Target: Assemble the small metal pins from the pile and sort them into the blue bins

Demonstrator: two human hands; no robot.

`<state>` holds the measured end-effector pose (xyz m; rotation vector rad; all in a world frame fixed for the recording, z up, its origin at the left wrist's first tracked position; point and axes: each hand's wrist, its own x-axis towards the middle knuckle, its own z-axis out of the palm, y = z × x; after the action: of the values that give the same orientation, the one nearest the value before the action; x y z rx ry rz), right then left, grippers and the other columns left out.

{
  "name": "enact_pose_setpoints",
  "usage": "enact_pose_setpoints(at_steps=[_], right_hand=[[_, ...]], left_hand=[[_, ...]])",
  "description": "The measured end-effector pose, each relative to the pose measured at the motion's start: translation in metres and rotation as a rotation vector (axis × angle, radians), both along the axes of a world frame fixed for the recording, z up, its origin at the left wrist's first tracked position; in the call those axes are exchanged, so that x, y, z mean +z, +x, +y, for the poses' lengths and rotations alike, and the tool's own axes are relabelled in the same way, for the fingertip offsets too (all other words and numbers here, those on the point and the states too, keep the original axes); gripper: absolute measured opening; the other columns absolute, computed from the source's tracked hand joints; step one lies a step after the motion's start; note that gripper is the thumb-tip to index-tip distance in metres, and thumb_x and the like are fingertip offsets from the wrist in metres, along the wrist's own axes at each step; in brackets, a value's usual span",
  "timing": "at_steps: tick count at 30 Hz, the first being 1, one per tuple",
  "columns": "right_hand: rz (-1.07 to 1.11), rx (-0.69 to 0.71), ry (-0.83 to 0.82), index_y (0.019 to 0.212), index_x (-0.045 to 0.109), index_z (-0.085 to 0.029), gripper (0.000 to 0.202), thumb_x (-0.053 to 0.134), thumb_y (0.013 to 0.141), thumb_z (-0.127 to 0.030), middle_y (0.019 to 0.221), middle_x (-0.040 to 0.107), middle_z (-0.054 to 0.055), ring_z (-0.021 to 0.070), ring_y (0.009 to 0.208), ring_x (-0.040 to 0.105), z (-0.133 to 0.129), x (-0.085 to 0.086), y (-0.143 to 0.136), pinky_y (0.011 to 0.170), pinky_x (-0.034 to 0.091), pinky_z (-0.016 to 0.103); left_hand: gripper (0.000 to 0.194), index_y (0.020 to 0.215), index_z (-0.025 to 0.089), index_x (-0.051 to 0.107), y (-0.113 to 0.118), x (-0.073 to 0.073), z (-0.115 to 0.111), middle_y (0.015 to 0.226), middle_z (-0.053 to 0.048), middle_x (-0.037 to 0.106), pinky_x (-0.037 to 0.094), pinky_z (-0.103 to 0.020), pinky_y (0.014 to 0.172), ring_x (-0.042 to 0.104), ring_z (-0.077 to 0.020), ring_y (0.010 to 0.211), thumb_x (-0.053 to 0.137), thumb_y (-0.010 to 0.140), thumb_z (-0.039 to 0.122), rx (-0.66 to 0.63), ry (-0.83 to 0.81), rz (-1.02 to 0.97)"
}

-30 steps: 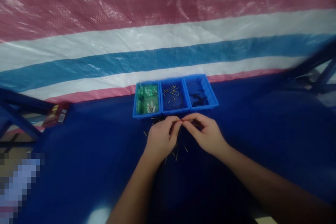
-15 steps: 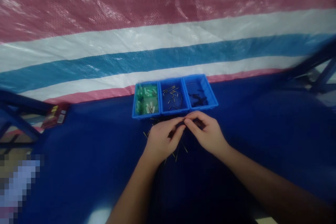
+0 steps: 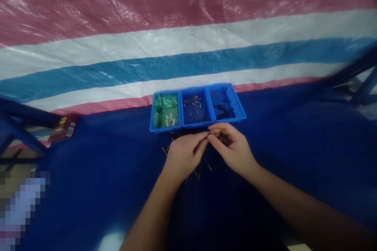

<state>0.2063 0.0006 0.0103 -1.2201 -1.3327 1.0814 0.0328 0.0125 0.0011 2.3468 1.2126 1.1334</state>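
Note:
My left hand (image 3: pixel 186 153) and my right hand (image 3: pixel 231 147) meet fingertip to fingertip just in front of the blue bins. Both are closed in a pinch, and whatever sits between the fingers is too small and too hidden to name. Around and beneath the left hand, several thin metal pins (image 3: pixel 208 164) with brass-coloured ends lie scattered on the blue table. Beyond the hands stand three joined blue bins: the left bin (image 3: pixel 151 119) has pale clear pieces on green plastic, the middle bin (image 3: pixel 196 124) thin brass-and-dark pins, and the right bin (image 3: pixel 240 109) small black pieces.
A striped red, white and blue tarp (image 3: pixel 188 60) hangs behind the blue table (image 3: pixel 103 164). On the table's left edge lies a dark red box (image 3: pixel 63 127). Dark blue metal frames (image 3: pixel 350 66) stand at both sides. A yellowish object shows at the bottom right.
Both hands stay together in nearly the same place. The fingers have shifted slightly, with the left finger and thumb closer together. The whole view has moved a little.

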Motion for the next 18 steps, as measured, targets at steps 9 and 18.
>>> enact_pose_setpoints(at_steps=[9, 18], right_hand=[[0.117, -0.01, -0.05, 0.09, 0.071, -0.021, 0.01, 0.074, 0.084, -0.028, 0.081, 0.072, 0.002, 0.0147, 0.073, 0.068, 0.002, 0.0037, 0.0002, 0.067, 0.055, 0.028], [0.04, 0.009, -0.099, 0.085, 0.072, -0.02, 0.012, 0.073, 0.085, -0.032, 0.074, 0.071, 0.001, 0.0129, 0.067, 0.065, 0.0021, 0.0073, -0.0002, 0.061, 0.052, 0.025]], left_hand=[[0.019, 0.11, 0.015, 0.07, 0.002, 0.0025, -0.0017, 0.089, -0.005, 0.077, 0.058, -0.026, 0.074, 0.073, -0.0152, 0.078, 0.064, 0.093, 0.022, 0.041, 0.027, 0.013], [0.019, 0.097, 0.018, 0.068, -0.0009, 0.0088, -0.0027, 0.086, -0.002, 0.075, 0.052, -0.027, 0.071, 0.07, -0.0153, 0.075, 0.051, 0.1, 0.026, 0.064, -0.049, 0.057]])
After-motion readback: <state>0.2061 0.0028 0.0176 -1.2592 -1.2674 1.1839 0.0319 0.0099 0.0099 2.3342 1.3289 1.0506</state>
